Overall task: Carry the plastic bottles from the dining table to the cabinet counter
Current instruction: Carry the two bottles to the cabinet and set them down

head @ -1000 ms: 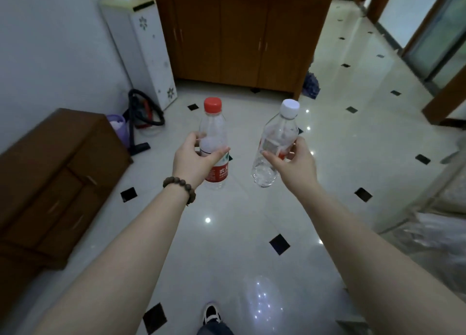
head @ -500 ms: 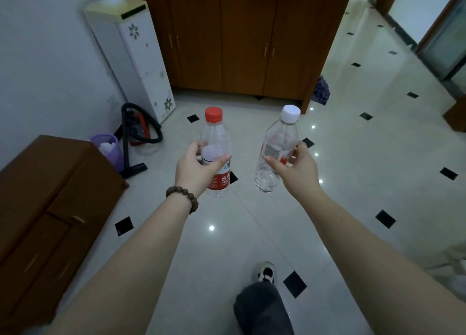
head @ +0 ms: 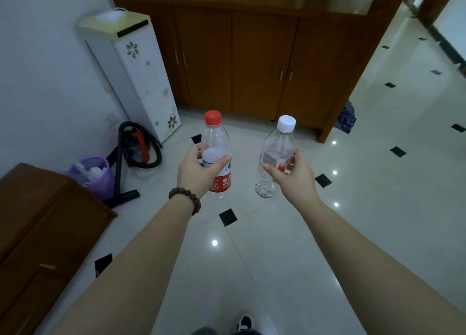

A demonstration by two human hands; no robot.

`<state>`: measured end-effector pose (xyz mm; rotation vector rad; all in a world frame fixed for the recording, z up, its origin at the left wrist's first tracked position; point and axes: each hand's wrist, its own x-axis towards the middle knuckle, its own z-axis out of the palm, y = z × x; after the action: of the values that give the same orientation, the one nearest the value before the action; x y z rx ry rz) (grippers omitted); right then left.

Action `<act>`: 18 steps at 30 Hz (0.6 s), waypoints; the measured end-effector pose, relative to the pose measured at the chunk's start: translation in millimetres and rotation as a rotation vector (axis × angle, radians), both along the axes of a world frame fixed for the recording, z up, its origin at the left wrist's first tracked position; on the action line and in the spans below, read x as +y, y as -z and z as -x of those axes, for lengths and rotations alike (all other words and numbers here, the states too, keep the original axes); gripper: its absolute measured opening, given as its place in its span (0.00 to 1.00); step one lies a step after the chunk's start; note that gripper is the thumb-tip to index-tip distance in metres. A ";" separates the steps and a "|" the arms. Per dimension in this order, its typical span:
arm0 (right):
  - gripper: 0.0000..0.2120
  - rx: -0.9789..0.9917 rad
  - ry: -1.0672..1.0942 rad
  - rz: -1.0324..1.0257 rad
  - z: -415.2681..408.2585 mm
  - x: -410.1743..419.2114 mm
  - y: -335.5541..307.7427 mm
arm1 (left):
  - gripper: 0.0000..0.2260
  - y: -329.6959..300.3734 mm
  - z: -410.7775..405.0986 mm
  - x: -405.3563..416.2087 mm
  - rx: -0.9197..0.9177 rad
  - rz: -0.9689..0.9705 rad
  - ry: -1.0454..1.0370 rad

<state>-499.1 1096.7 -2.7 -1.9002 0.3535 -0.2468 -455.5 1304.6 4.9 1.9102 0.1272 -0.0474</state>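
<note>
Your left hand [head: 199, 172] grips the red-capped bottle [head: 216, 155], your right hand [head: 293, 177] the tilted white-capped bottle [head: 276, 158]; squeezing thin plastic could let either slip before the cabinet counter [head: 252, 0]

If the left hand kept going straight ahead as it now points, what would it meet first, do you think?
Probably the brown wooden cabinet doors ahead; open floor lies before the left hand and its red-capped plastic bottle, though depth is unclear.

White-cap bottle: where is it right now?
In the head view the white-cap bottle is held in the right hand, tilted, right of the red-cap bottle in the left hand, above the tiled floor before the wooden cabinet.
</note>
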 end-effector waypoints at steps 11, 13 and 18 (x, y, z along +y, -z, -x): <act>0.28 0.017 -0.067 0.034 -181.3 -35.6 10.5 | 0.25 11.1 -172.4 -30.4 -0.026 -0.020 -0.069; 0.28 0.011 -0.073 0.054 -223.5 -37.1 12.2 | 0.22 12.2 -214.7 -32.0 -0.039 -0.025 -0.077; 0.30 0.009 -0.102 0.061 -349.3 -34.0 7.1 | 0.26 12.4 -342.0 -30.6 -0.051 -0.015 -0.111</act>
<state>-149.8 1062.7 -9.7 -1.9737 0.2572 -0.1828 -113.5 1274.0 -7.4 1.9146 0.1993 0.0771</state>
